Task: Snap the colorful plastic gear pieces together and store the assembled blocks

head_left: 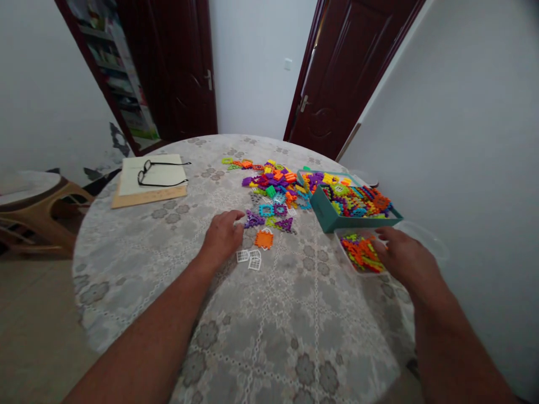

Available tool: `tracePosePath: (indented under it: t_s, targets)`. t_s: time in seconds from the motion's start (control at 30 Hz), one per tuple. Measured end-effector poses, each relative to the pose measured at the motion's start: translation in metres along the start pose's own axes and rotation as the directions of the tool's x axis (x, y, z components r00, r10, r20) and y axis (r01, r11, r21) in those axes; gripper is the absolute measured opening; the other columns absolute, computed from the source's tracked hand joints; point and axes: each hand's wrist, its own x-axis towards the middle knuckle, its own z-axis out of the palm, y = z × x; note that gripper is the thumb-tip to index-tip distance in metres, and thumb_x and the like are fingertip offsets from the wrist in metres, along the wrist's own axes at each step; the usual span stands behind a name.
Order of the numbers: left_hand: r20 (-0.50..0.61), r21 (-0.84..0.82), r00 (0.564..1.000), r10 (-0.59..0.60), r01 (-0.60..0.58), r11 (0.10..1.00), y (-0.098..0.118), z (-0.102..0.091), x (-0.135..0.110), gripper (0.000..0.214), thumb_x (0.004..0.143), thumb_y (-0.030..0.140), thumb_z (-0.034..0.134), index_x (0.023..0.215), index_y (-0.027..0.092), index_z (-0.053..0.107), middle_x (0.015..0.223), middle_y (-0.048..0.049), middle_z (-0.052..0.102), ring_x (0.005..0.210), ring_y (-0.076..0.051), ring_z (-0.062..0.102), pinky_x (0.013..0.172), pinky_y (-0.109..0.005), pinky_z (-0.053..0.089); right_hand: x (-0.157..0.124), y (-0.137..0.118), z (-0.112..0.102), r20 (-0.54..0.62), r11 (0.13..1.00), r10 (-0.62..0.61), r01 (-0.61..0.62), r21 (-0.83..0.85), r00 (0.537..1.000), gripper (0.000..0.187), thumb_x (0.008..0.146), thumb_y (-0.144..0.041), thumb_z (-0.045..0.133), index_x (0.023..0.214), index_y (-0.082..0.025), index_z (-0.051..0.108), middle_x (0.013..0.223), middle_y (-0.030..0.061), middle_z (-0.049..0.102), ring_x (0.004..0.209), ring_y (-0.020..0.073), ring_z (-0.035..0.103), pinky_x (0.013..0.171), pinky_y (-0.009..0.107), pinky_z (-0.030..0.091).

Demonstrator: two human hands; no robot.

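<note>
My left hand (224,235) rests on the tablecloth, thumb and forefinger apart, just left of a purple toothed building piece (254,219). No piece shows in its grasp. Near it lie an orange square piece (264,239), white lattice window pieces (254,260), a blue square frame (266,210) and a purple triangle (285,224). At the right, my right hand (406,258) reaches over the edge of a clear plastic tub (342,249). Its fingers are apart above orange and yellow-green pieces (362,253); nothing shows between them.
Behind the tub stands a teal box (326,213) full of colourful pieces. A loose pile of pieces (278,177) lies beside it. Black eyeglasses (162,184) rest on papers (130,191) at the left. A wall flanks the round table (236,336) on the right.
</note>
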Motion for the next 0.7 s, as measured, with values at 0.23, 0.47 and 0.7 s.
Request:
tracePosePath:
  t_s: [0.23,0.47,0.7]
  targets:
    - [0.161,0.142,0.974,0.161,-0.184,0.973,-0.006,0.016,-0.001,0.045,0.091,0.016,0.062,0.136,0.018,0.069,0.131,-0.016,0.072,0.123,-0.032,0.064,0.114,-0.049,0.045,0.003,-0.127,0.015,-0.088,0.809,-0.477,0.476,0.344,0.875,0.034,0.102,-0.027,0.05,0.131,-0.018,0.066,0.134,0.0143,0.068,0.122,0.0277,0.065,0.107,0.042,0.051]
    - [0.202,0.185,0.96,0.195,-0.233,0.955,-0.01,0.019,0.003,0.029,0.092,0.022,0.066,0.119,0.023,0.075,0.122,-0.0103,0.075,0.119,-0.028,0.064,0.111,-0.045,0.045,0.04,-0.193,0.072,0.053,0.833,-0.505,0.471,0.29,0.861,0.047,0.098,-0.02,0.055,0.144,-0.017,0.06,0.141,0.0173,0.062,0.131,0.0294,0.055,0.113,0.043,0.042]
    - [0.198,0.208,0.971,0.131,-0.172,0.963,-0.001,0.014,0.001,0.018,0.088,0.014,0.063,0.102,0.022,0.072,0.106,-0.0082,0.074,0.105,-0.027,0.064,0.095,-0.04,0.048,0.037,-0.182,0.084,0.036,0.875,-0.436,0.414,0.252,0.899,0.027,0.096,-0.028,0.057,0.117,-0.015,0.069,0.108,0.0148,0.067,0.107,0.0268,0.062,0.097,0.035,0.047]
